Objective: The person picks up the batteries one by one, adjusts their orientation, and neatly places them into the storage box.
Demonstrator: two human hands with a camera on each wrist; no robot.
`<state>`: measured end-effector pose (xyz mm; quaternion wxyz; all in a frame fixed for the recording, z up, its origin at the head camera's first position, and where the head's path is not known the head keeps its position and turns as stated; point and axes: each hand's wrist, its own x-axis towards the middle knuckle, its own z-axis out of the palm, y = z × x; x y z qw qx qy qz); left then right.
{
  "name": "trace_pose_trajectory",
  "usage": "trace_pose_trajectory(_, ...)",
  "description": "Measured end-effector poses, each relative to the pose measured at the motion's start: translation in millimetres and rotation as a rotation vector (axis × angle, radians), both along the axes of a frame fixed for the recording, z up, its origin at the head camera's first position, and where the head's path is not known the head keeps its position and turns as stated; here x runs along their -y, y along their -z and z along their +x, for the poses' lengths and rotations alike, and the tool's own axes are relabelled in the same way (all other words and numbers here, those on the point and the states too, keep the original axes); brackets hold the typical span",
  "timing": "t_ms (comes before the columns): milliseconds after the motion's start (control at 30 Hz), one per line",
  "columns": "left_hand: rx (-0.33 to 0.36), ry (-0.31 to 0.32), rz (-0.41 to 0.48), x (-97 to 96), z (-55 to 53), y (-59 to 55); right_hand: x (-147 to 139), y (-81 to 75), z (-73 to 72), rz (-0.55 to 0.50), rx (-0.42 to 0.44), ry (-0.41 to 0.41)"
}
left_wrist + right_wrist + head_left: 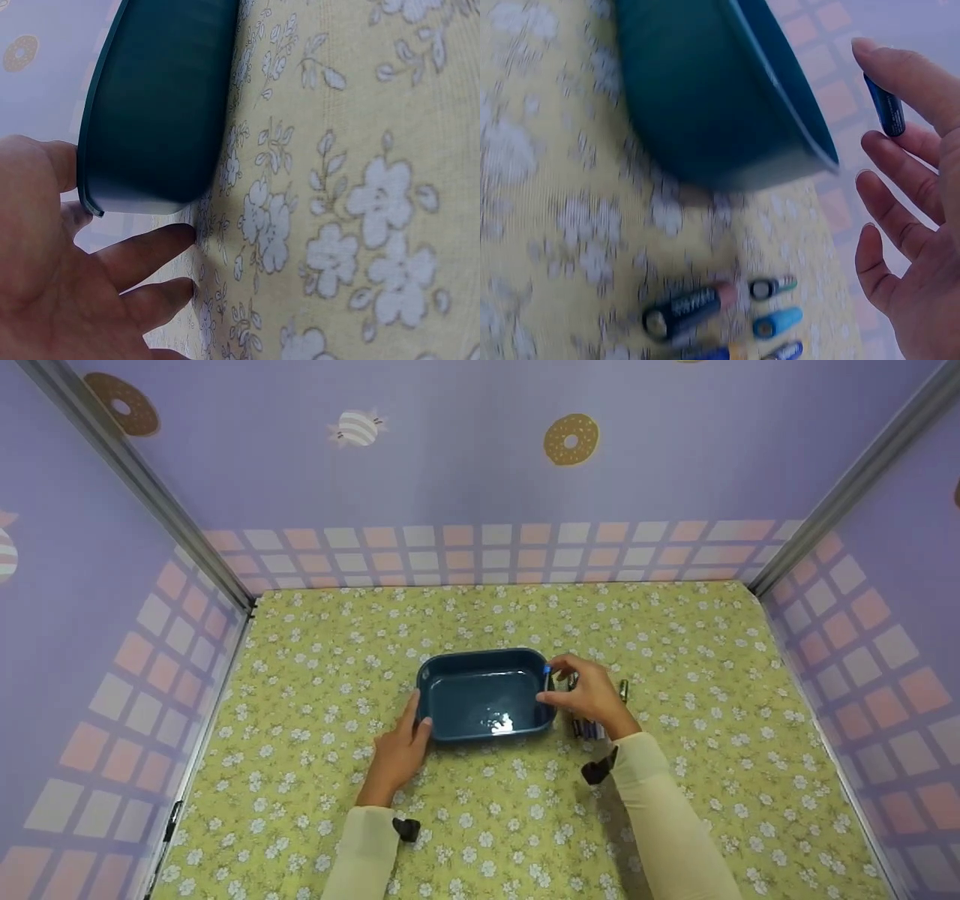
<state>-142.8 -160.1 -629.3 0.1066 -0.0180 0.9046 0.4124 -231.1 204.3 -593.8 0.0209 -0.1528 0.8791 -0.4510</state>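
Note:
A dark teal rectangular basin (pixel 480 694) stands on the flowered cloth. At its left end my left hand (pixel 401 754) rests with thumb and index finger at the rim. In the left wrist view, other fingers of that hand reach down straight beside the basin's corner. My right hand (pixel 589 690) is raised over the basin's right end. Between thumb and fingertips it pinches a small dark blue battery (pixel 887 109), upright at the rim in the head view. Several batteries (pixel 589 729) lie right of the basin, partly hidden under this hand.
A larger black battery (pixel 690 309) with a copper end and a light blue battery (pixel 778 322) lie on the cloth. Another battery (pixel 624 690) is right of my right hand. Lilac walls (pixel 465 472) enclose the table at the back and sides.

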Motion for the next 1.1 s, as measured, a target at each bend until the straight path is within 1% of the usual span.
trace_pose_trajectory(200, -0.004, 0.003, -0.014, 0.8, 0.8, 1.8, 16.5, -1.4, -2.4, -0.030, 0.007, -0.041)
trace_pose_trajectory(333, -0.010, 0.008, -0.018, 2.0, 1.5, 1.3, 28.1, -2.9, -4.3, -0.020, 0.019, -0.055)
trace_pose_trajectory(433, -0.009, 0.003, -0.017, 2.0, 1.7, 0.5, 36.3, -2.8, -7.2, 0.005, 0.003, -0.064)
trace_pose_trajectory(533, -0.012, -0.003, -0.016, 1.2, 1.8, 0.0, 43.1, -1.5, -10.8, 0.002, -0.011, -0.087)
trace_pose_trajectory(733, -0.025, 0.001, -0.031, 1.0, 2.4, -1.4, 58.6, -0.5, -16.8, -0.049, 0.017, -0.123)
trace_pose_trajectory(967, -0.013, -0.004, -0.037, 0.6, 0.8, -0.9, 79.5, -4.1, -24.4, -0.073, 0.013, -0.202)
trace_pose_trajectory(1100, 0.004, -0.004, -0.045, -1.3, -1.0, -0.7, 88.8, -6.0, -28.6, -0.041, -0.022, -0.242)
